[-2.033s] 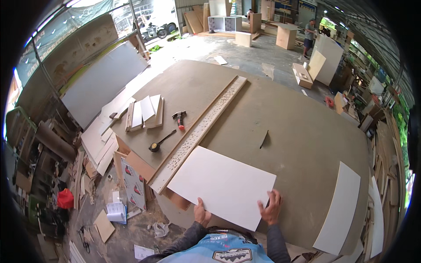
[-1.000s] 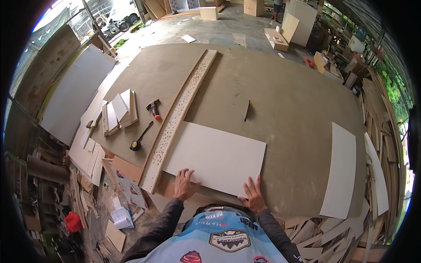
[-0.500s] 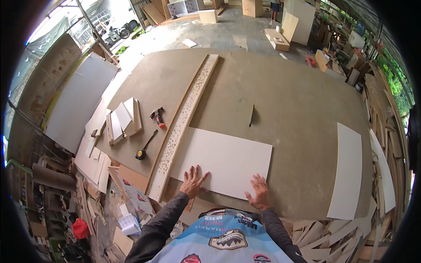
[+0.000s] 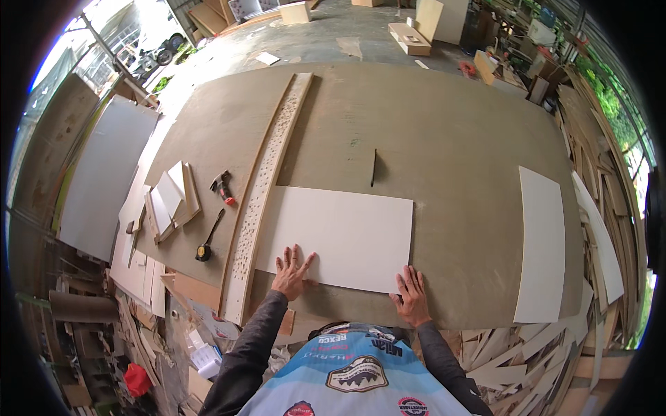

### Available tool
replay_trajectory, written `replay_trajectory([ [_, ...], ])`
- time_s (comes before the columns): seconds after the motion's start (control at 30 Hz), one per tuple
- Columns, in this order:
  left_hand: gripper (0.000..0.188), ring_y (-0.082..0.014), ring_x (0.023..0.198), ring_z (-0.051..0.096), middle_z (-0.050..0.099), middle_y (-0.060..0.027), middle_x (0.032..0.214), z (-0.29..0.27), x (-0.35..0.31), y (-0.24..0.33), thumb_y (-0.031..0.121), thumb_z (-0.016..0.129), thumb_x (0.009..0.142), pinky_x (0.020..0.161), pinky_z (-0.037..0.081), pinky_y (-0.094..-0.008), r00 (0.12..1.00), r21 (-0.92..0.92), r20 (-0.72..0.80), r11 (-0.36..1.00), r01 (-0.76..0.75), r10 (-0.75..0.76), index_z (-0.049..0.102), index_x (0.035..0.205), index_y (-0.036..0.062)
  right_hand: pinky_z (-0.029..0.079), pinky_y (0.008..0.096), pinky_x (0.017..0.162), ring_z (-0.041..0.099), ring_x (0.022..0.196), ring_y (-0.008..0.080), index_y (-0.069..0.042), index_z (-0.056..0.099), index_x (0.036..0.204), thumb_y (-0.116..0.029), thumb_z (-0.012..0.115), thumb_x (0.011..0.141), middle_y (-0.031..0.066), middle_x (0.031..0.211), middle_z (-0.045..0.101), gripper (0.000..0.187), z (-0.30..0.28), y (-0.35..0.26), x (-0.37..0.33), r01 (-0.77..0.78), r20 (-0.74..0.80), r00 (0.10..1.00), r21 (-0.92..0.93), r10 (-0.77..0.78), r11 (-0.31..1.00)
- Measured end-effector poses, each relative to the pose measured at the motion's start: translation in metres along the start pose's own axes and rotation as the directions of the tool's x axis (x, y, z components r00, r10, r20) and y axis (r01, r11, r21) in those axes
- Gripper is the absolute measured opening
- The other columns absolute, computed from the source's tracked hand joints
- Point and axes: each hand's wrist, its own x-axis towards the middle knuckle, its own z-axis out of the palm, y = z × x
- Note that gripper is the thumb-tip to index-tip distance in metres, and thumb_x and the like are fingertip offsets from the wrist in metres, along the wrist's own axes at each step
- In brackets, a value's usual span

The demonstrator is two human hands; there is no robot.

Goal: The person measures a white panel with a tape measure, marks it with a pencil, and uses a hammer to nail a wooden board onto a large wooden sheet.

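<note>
A white rectangular panel lies flat on the large brown work table, its left end against a long wooden strip dotted with many small marks or holes. My left hand rests with spread fingers on the panel's near edge, left of its middle. My right hand is at the panel's near right corner, fingers extended upward, partly on the corner and partly over the table. Neither hand is wrapped around anything. Beyond the panel lies a thin dark pencil-like stick.
Left of the strip lie a claw hammer, a tape measure and a stack of white-faced wood pieces. A narrow white board lies along the table's right edge. Wood offcuts are piled beside it.
My right hand has gone from lying on the panel's face to its near right corner. My left hand stays at the near edge. The whole view has shifted a little.
</note>
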Motion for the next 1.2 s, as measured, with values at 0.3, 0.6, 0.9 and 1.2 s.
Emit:
replay_trajectory([
  [0.3,0.093,-0.0550,0.152,0.006,0.006,-0.0307,0.167,-0.008,0.033,-0.001,0.062,0.065,0.088,0.116,0.015,-0.0737,1.000,-0.001,0.006,1.000,0.000,0.000,0.020,0.164,0.0336,0.018,0.0555,0.125,0.026,0.152,0.0407,0.006,0.049,0.145,-0.031,0.057,0.100,0.0260,0.163,0.029,0.059,0.000,0.012,0.025,-0.016,0.012,1.000,-0.020,0.016,1.000],
  [0.6,0.090,-0.0552,0.152,0.007,0.008,-0.0302,0.167,-0.016,0.054,-0.002,0.058,0.066,0.089,0.116,0.017,-0.0725,1.000,0.006,0.012,1.000,0.006,-0.006,0.021,0.163,0.0332,0.016,0.0553,0.125,0.024,0.153,0.0419,0.007,0.046,0.147,-0.031,0.054,0.100,0.0267,0.164,0.025,0.061,0.002,0.023,0.044,-0.011,-0.007,1.000,0.006,0.011,1.000],
  [0.9,0.092,-0.0524,0.154,0.004,0.005,-0.0300,0.167,-0.020,0.085,-0.009,0.059,0.067,0.088,0.118,0.013,-0.0718,1.000,-0.010,-0.001,1.000,0.007,-0.007,0.020,0.164,0.0333,0.016,0.0551,0.126,0.025,0.152,0.0414,0.009,0.046,0.147,-0.029,0.056,0.098,0.0280,0.163,0.027,0.062,-0.002,0.037,0.073,-0.015,0.009,1.000,-0.045,0.016,0.999],
  [1.2,0.094,-0.0504,0.155,0.001,0.003,-0.0290,0.168,-0.031,0.134,-0.016,0.060,0.068,0.087,0.118,0.013,-0.0710,0.999,-0.017,0.034,0.999,0.030,-0.029,0.019,0.164,0.0336,0.017,0.0548,0.125,0.026,0.152,0.0393,0.006,0.048,0.146,-0.031,0.056,0.099,0.0267,0.161,0.030,0.061,-0.001,0.061,0.111,-0.013,-0.030,0.999,-0.085,0.010,0.996],
])
